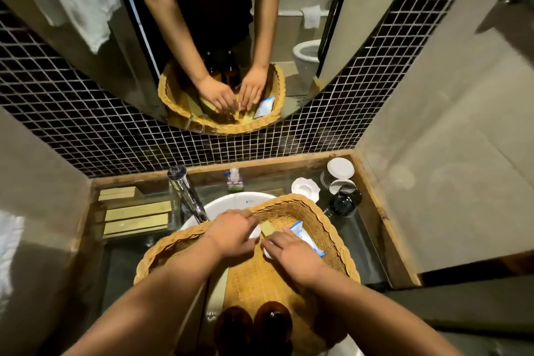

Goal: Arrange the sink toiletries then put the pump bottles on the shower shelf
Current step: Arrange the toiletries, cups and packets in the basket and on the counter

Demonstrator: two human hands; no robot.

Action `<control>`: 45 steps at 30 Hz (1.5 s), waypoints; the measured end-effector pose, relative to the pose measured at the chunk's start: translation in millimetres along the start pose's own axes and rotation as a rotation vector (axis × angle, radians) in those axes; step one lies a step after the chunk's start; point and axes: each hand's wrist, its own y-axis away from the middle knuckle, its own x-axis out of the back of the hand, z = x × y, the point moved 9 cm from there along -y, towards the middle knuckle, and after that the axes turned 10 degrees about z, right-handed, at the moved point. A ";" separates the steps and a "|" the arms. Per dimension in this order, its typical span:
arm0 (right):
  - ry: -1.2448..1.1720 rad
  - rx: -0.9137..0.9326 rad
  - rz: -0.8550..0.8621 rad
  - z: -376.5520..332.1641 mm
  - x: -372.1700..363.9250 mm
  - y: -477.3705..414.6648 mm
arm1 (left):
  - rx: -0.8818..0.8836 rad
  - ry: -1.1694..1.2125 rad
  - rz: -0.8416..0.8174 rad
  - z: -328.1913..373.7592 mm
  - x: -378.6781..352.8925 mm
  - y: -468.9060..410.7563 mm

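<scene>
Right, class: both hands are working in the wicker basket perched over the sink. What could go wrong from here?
1. The basket rests across the sink, not flat on the counter; pressing down might tip it.
2. The two brown bottles stand at its near end between the forearms; an arm could topple them.
3. The dark glass sits close to the basket's right rim; a nudge may knock it.

The basket (328, 225) is rough woven wicker, matt and tan, holding a crinkly, glossy plastic packet (304, 235) towards its 2 o'clock side. The two brown bottles (235, 326) at 6 o'clock look smooth and shiny. The basin (231, 203) is glossy white ceramic and the tap (189, 196) at 10 o'clock is polished metal, the counter (367, 254) is dark and reflective with a raw wooden rim, and shiny black mosaic tiles (101, 136) back it at 12 o'clock.
</scene>
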 end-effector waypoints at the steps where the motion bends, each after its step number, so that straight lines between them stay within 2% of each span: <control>1: 0.008 -0.017 0.015 3.7 8.8 -2.2 | 0.012 0.006 0.005 -1.4 8.4 -7.9; 5: -0.012 -0.104 0.089 25.4 46.2 -7.3 | 0.016 -0.016 0.052 3.0 42.5 -38.0; 10: 0.013 -0.114 0.108 62.4 82.9 -14.8 | 0.008 -0.040 0.075 18.4 75.2 -77.5; 18: -0.024 -0.358 0.193 132.7 114.6 -19.2 | 0.009 0.000 0.063 31.4 89.3 -142.9; 22: -0.048 -0.458 0.150 162.7 101.0 -25.1 | 0.003 -0.021 0.028 31.3 73.1 -171.0; 28: -0.193 -0.625 0.109 199.0 64.0 -31.5 | 0.098 0.060 -0.073 13.3 29.1 -205.0; 36: -0.231 -0.792 0.060 229.2 20.6 -33.0 | 0.069 0.014 -0.166 3.2 -21.5 -226.3; 45: -0.249 -0.839 0.057 245.3 -7.4 -32.6 | 0.028 0.013 -0.273 7.2 -68.3 -246.3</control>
